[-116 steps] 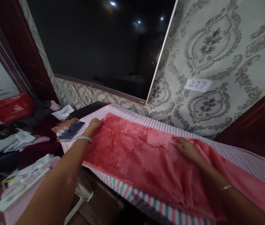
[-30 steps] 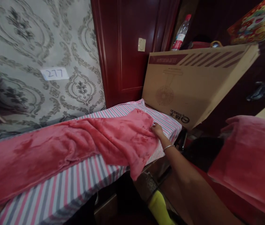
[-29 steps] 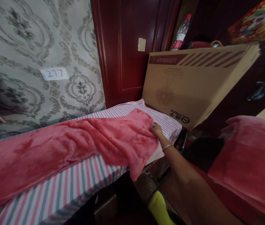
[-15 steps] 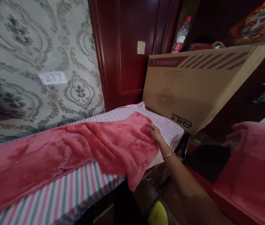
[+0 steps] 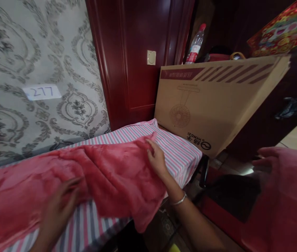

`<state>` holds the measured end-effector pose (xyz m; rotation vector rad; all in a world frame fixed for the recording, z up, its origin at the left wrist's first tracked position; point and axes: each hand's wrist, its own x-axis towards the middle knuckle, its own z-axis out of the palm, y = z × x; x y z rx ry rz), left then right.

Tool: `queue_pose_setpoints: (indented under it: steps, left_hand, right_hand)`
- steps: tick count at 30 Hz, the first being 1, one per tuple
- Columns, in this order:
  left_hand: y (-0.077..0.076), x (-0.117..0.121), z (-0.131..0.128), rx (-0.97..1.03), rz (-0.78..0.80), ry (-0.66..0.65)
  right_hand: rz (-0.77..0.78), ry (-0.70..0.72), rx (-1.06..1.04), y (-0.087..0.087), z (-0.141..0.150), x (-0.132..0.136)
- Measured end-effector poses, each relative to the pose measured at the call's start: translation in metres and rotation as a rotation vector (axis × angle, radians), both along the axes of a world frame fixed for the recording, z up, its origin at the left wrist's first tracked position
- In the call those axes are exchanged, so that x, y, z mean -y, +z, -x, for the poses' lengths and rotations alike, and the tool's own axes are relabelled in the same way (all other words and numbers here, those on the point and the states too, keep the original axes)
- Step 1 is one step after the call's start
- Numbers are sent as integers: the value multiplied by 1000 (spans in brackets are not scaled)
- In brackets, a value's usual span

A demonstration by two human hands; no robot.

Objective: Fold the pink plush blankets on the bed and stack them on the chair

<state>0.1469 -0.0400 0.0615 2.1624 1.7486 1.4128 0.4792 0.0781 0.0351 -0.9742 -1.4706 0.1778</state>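
A fluffy pink blanket (image 5: 117, 171) lies along a table covered in a pink, grey and white striped cloth (image 5: 179, 150); its right end hangs over the front edge. My right hand (image 5: 157, 159), with a bangle on the wrist, is closed on the blanket's right end near the top corner. My left hand (image 5: 59, 206) is low at the left, blurred by motion, with its fingertips on the blanket's front edge. Whether it grips the cloth does not show.
A big cardboard box (image 5: 216, 101) printed with a fan stands at the table's right end. A water bottle (image 5: 195, 43) and a colourful box (image 5: 276, 29) are behind it. A dark red door (image 5: 135, 59) and wallpaper with a "277" label (image 5: 42, 92) stand behind. More pink cloth (image 5: 290, 199) lies at the right.
My right hand has drawn the blanket's right end leftward, bunching it. My left hand has come into view at the lower left, on the blanket. My view has turned slightly right.
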Motion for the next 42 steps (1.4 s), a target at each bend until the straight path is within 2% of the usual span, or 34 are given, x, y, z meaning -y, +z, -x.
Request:
queue_pose_setpoints:
  steps: [2,4,6,8,10,11,13,15,18,20,23,26,30,34,38,42]
  left_hand:
    - [-3,-40,-40,33,63,-233]
    - [1,-72,-81,87,88,-385]
    - [4,-94,-113,115,114,-492]
    - [1,-103,-134,123,125,-569]
    - [-12,-101,-145,136,112,-588]
    - [-21,-97,-148,162,97,-557]
    - [-40,-83,-153,257,80,-437]
    - [-55,-68,-158,355,127,-353]
    - [-61,-54,-165,418,268,-399]
    - [-57,-52,-169,435,301,-395]
    - [-48,-56,-168,417,254,-311]
    - [-42,-58,-161,357,204,-259]
    - [-37,-50,-147,319,192,-228]
    - [-27,-37,-137,372,161,-229]
    - [-9,-34,-129,570,194,-271]
    - [20,-53,-123,988,316,-385]
  right_hand:
    - [-27,26,21,-1,19,15]
    - [-30,40,36,-6,32,29]
    - [1,50,40,-14,39,41]
    - [50,53,15,-23,40,50]
    - [87,58,-30,-32,37,57]
    - [100,63,-56,-36,36,60]
    - [125,76,-112,-40,34,64]
    - [153,88,-183,-39,34,69]
    - [203,133,-295,-33,40,75]
    - [230,182,-341,-28,46,79]
    - [231,229,-359,-23,53,85]
    - [200,219,-288,-27,53,83]
    - [168,36,-20,-45,37,60]
    - [215,-174,222,-58,16,26]
    - [237,-224,208,-51,-5,4]
    - [194,-226,117,-26,-24,8]
